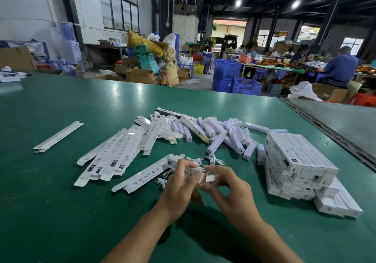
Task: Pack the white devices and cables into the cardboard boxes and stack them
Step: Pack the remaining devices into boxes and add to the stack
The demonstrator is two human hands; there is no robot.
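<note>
My left hand (179,183) grips the near end of a long white box (146,176) lying on the green table (61,201). My right hand (227,183) pinches that box's end flap (207,178), which is blurred. Loose white cables (215,160) lie just beyond my fingers and under the left hand. A heap of white devices (221,134) sits farther back. Flat unfolded boxes (114,155) fan out to the left. Packed boxes form a stack (297,163) at the right.
A single flat box (58,136) lies apart at the far left. A table seam and edge (329,132) run diagonally at the right. Beyond the table are blue crates (236,77), cartons, sacks and seated people at other benches.
</note>
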